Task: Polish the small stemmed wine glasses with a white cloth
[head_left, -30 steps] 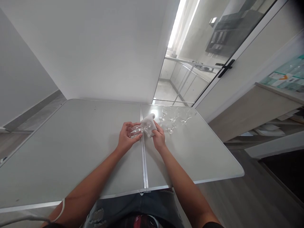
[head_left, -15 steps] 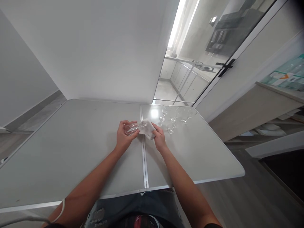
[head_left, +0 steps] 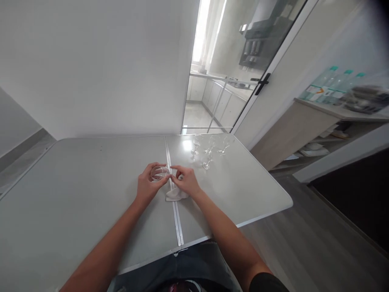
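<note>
My left hand (head_left: 148, 181) is closed around the bowl of a clear wine glass (head_left: 160, 173), which lies tilted on its side above the table. My right hand (head_left: 187, 181) meets it from the right, thumb and fingers pinched at the stem end; the stem and foot are mostly hidden by the fingers. Under the right hand a white cloth (head_left: 175, 195) hangs or rests crumpled; whether the curled fingers also hold it I cannot tell.
Several clear stemmed glasses (head_left: 207, 164) stand at the back right of the pale folding table (head_left: 97, 194), whose metal seam (head_left: 178, 225) runs under my hands. Behind are a wall and a glass door (head_left: 219, 97). A shelf unit (head_left: 282, 129) with plastic bottles (head_left: 323, 87) stands right.
My right hand has moved from the cloth's outer edge to the glass's stem end. The cloth has dropped below the glass, no longer wrapped around the stem. The view has turned right.
</note>
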A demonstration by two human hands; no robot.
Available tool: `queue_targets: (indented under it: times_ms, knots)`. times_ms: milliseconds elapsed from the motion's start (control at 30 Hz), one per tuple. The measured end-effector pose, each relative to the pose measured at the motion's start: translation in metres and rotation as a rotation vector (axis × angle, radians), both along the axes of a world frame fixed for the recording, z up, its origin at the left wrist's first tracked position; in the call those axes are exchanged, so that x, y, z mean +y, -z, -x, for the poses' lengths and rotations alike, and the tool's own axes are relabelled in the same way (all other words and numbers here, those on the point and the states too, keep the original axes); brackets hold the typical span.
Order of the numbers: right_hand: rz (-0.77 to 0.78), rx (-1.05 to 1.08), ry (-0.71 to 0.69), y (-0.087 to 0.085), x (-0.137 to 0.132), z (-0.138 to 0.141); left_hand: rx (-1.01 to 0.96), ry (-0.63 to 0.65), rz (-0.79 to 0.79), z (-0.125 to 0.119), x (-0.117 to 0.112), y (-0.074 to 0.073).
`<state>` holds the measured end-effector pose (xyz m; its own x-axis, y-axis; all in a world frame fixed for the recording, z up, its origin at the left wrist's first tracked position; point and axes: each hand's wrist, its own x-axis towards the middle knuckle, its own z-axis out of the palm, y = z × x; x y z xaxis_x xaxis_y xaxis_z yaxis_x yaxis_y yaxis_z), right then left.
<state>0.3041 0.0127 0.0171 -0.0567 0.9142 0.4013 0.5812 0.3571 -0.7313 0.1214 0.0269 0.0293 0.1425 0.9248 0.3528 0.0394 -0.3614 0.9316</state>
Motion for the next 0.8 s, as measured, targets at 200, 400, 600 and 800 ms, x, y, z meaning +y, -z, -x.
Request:
queue_targets:
  times_ms: [200, 400, 600, 800]
  knots:
    - [-0.02, -0.282, 0.037, 0.011, 0.0, 0.008, -0.027, 0.121, -0.052, -0.002, 0.001, 0.01]
    - [-0.131, -0.327, 0.191, 0.006, 0.002, -0.005, 0.031, -0.121, -0.118, -0.005, 0.009, 0.029]
    - [-0.354, 0.068, 0.53, -0.017, -0.021, -0.057, 0.855, -0.111, 0.055, 0.0, 0.022, 0.039]
    - [-0.097, 0.069, 0.883, -0.015, -0.03, -0.172, 1.001, -0.022, 0.049, -0.005, 0.023, 0.041]
